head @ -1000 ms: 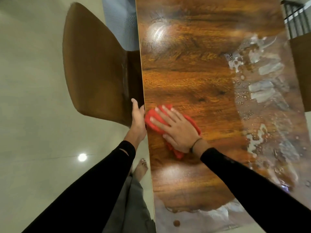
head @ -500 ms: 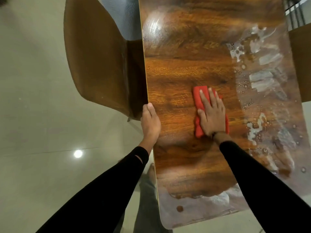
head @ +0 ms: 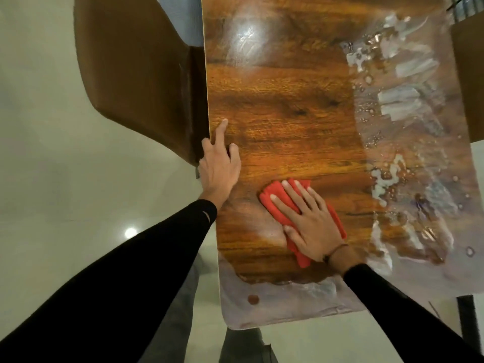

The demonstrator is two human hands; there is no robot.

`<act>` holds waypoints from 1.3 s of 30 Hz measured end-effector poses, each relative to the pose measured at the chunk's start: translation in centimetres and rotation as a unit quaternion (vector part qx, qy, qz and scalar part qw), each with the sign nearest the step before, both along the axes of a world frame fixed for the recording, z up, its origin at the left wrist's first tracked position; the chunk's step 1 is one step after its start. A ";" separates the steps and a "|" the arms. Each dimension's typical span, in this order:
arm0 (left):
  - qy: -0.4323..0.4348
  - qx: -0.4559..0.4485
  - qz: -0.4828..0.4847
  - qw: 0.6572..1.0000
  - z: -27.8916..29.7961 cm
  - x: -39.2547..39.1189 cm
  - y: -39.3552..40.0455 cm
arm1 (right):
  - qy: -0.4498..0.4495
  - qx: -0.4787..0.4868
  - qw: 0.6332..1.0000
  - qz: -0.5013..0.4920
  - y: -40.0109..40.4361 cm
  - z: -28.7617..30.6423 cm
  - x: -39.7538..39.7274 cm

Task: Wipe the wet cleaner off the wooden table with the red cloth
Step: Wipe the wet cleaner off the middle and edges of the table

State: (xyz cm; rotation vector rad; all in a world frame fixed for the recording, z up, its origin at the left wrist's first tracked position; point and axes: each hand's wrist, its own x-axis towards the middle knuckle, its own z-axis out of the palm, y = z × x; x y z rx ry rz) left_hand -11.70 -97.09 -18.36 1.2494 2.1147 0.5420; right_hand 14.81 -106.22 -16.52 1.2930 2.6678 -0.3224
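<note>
Wooden tabletop (head: 288, 106), glossy, over a pale tiled floor (head: 52, 179). Our right hand (head: 311, 221) lies flat with fingers spread on the red cloth (head: 275, 203), pressing it down (soft, limp, best driven under the palm). Our left hand (head: 220, 166) rests relaxed at the near edge. Wet cleaner (head: 408, 179) streaks lie beyond the right hand; a brown chair (head: 136, 74) stands beside the left.

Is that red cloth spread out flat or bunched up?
Folded into a pad. The red cloth shows layered edges under the flat right hand.
</note>
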 end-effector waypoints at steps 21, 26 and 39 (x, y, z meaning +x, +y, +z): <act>0.039 0.051 0.009 0.998 -0.3 1.1 -1.2 | 0.051 0.015 0.998 0.032 2.3 -0.1 0.6; 0.050 0.056 0.008 0.997 -0.2 1.2 -0.9 | 0.038 0.008 0.999 0.028 0.4 -0.3 5.5; -0.101 0.059 -0.002 0.993 -1.7 -1.1 -0.7 | 0.050 -0.004 0.982 0.184 -1.3 -0.7 -7.4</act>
